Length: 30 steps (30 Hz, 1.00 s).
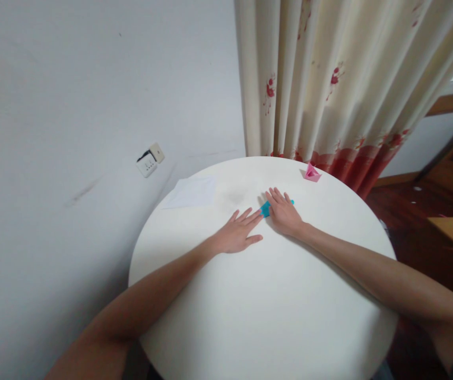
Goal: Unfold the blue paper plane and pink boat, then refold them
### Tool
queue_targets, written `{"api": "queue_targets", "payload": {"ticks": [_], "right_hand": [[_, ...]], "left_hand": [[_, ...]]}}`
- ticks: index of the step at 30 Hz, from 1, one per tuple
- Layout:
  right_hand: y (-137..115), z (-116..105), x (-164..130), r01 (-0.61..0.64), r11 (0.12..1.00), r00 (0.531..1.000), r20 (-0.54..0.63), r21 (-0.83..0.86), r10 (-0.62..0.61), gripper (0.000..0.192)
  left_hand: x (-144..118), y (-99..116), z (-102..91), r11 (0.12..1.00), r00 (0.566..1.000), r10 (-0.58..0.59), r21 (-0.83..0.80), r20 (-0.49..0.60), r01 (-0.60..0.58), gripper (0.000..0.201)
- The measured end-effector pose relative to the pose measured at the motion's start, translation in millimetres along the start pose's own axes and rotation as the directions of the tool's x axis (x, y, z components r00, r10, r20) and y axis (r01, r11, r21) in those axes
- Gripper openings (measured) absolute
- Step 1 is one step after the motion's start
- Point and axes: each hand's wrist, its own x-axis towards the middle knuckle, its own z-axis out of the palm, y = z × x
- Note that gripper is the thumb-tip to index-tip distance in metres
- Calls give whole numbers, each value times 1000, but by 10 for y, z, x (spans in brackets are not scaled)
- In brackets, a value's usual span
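Blue folded paper (266, 208) lies flat on the round white worktop (273, 316), mostly covered. Right hand (285, 212) presses it, fingers spread flat. Left hand (237, 234) flat and open, fingertips touching the paper's left edge. Pink paper boat (312, 173) beyond the paper, near the curtain (329, 79); white sheet (192, 192) well left of it.

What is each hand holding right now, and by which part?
Nothing is lifted. The right hand lies flat on the blue paper, pressing most of it to the table; the left hand fingertips touch its near edge.
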Motion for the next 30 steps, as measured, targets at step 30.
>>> {"api": "queue_targets", "payload": {"ticks": [30], "right_hand": [[18,101,-2,-95,992,980,164,-85,108,60]], "left_hand": [[-331,108,-479,911,936,-316,325,155,253,52]]}}
